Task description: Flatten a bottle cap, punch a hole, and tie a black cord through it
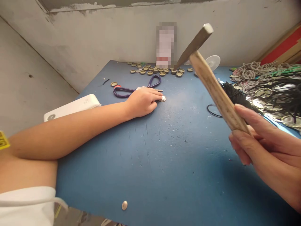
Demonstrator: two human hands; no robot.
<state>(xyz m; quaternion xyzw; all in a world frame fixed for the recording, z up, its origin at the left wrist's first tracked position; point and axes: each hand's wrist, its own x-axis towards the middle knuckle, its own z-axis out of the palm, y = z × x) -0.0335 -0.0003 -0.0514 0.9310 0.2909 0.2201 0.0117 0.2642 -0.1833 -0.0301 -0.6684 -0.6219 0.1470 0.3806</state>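
My right hand (265, 150) grips the wooden handle of a hammer (218, 88), raised above the table at the right. Its metal head points up and away from me. My left hand (143, 102) rests on the blue table with its fingertips on a bottle cap (163, 98), holding it against the surface. Just behind that hand lie scissors with dark blue handles (122, 92), their blade tip showing past the fingers. A loose bottle cap (114, 84) and a red cap (117, 86), partly covered, are beside the scissors.
Several bottle caps (150, 72) lie along the back of the blue table (164, 163). A white power bank (72, 106) is left of my forearm. Tangled cords with caps (270, 91) pile up at right. A small round piece (124, 205) sits near the front edge.
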